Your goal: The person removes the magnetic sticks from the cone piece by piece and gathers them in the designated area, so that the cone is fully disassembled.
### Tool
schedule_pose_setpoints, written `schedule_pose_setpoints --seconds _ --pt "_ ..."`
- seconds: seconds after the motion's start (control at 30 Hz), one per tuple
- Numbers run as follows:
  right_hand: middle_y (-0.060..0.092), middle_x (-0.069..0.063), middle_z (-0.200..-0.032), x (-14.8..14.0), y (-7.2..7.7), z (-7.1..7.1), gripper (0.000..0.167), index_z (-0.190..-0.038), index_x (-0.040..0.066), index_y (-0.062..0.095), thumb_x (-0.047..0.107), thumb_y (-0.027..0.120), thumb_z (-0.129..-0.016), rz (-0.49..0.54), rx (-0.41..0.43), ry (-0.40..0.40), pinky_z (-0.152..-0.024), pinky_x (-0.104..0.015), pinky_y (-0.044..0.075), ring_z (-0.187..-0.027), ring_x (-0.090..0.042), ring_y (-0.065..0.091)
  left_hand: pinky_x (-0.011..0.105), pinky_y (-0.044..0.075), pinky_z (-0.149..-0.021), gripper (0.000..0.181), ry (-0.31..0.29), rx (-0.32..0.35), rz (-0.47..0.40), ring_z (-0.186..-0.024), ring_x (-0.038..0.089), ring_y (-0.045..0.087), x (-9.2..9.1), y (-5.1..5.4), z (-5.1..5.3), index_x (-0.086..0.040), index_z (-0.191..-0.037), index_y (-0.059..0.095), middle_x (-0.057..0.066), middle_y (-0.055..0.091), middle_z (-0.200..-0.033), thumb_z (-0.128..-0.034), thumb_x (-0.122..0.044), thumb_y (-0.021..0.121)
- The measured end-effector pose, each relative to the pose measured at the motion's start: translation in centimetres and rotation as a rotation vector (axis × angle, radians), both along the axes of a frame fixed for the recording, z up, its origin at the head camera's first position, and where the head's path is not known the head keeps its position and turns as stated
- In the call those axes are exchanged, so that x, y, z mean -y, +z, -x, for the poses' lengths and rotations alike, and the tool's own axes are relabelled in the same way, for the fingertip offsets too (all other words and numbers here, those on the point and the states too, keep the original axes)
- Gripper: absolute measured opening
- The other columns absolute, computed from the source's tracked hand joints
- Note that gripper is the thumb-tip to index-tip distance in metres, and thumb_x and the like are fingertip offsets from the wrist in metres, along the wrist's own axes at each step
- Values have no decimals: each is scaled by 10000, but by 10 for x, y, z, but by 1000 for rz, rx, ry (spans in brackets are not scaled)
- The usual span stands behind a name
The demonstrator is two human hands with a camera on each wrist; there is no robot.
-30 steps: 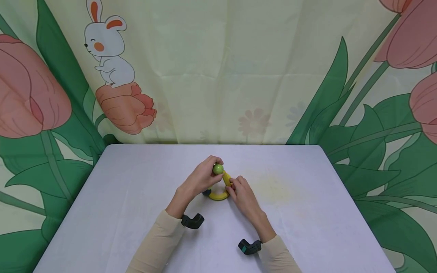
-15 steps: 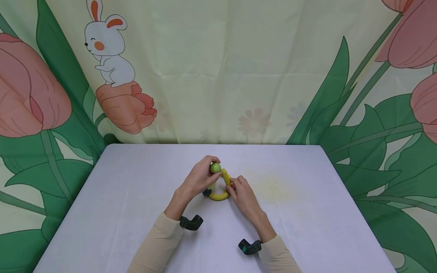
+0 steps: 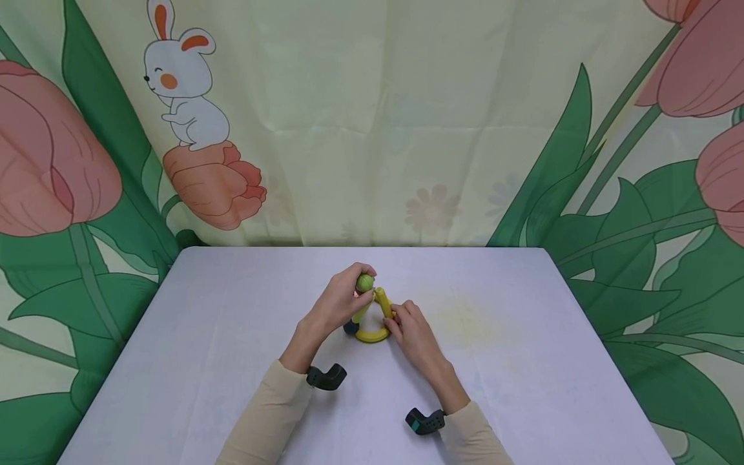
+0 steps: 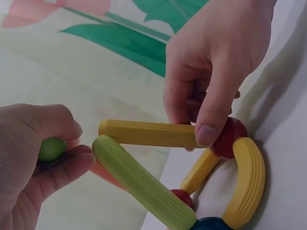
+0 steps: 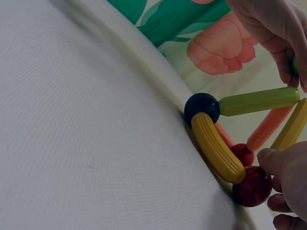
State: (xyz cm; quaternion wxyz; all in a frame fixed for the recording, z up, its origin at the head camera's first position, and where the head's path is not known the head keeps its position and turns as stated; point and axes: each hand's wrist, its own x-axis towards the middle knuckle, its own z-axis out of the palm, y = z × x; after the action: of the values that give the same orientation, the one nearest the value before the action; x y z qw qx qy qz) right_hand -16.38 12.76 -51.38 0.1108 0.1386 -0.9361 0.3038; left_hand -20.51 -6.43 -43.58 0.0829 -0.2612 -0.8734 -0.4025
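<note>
My left hand point(image 3: 339, 301) pinches a light green ball point(image 4: 52, 149) between thumb and fingers. Just beside it, the upper ends of a straight yellow stick point(image 4: 148, 134), a light green stick point(image 4: 144, 182) and an orange stick point(image 5: 268, 127) lean close together. With thumb and fingers my right hand point(image 3: 414, 332) grips the yellow stick's lower end, where it meets a dark red ball point(image 5: 252, 187). A curved yellow stick point(image 5: 216, 148) links that ball to a dark blue ball point(image 5: 201, 108), which bears the light green stick. A smaller red ball point(image 5: 243, 154) carries the orange stick.
The frame of sticks and balls stands on a table point(image 3: 232, 361) with a white cover. Behind it hangs a printed curtain point(image 3: 378, 129) with a rabbit and tulips. A black wrist device point(image 3: 327, 377) sits on the left wrist, another point(image 3: 425, 421) on the right.
My left hand has shifted slightly up and left with the green ball, away from the yellow stick's top. That stick has leaned a little left. The right hand stays almost still.
</note>
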Motion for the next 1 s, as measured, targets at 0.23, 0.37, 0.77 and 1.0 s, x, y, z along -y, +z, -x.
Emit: schedule_pose_setpoints --seconds 0.23,0.37,0.77,1.0 --pt "476 29 -861 0 2 0 266 -1180 60 688 193 691 -950 -2 -13 -1 -651 -206 409 -779 -81 413 372 588 -714 293 19 -2 -38 -830 163 583 5 -1 -2 -43 -1162 591 99 660 -1044 -891 -40 703" --pt "480 33 -857 0 2 0 272 -1178 55 689 203 695 -949 5 0 -7 -647 -205 401 -779 -81 413 296 563 -664 306 40 -29 -66 -786 149 572 10 -1 -3 -59 -1159 596 79 665 -1003 -889 -82 738" --pt "527 -12 -895 0 -2 1 407 -1238 47 657 263 751 -906 -2 6 -48 -646 -204 403 -800 -86 439 283 579 -710 354 137 -96 -116 -839 164 604 29 -9 -10 -59 -1187 637 85 629 -1091 -857 -52 764" --pt "522 -15 -905 0 -5 1 444 -1239 36 651 267 777 -882 19 13 -50 -667 -213 413 -808 -100 446 270 600 -722 379 203 -85 -180 -838 142 649 38 -19 -13 -89 -1209 686 107 473 -1144 -843 -45 773"
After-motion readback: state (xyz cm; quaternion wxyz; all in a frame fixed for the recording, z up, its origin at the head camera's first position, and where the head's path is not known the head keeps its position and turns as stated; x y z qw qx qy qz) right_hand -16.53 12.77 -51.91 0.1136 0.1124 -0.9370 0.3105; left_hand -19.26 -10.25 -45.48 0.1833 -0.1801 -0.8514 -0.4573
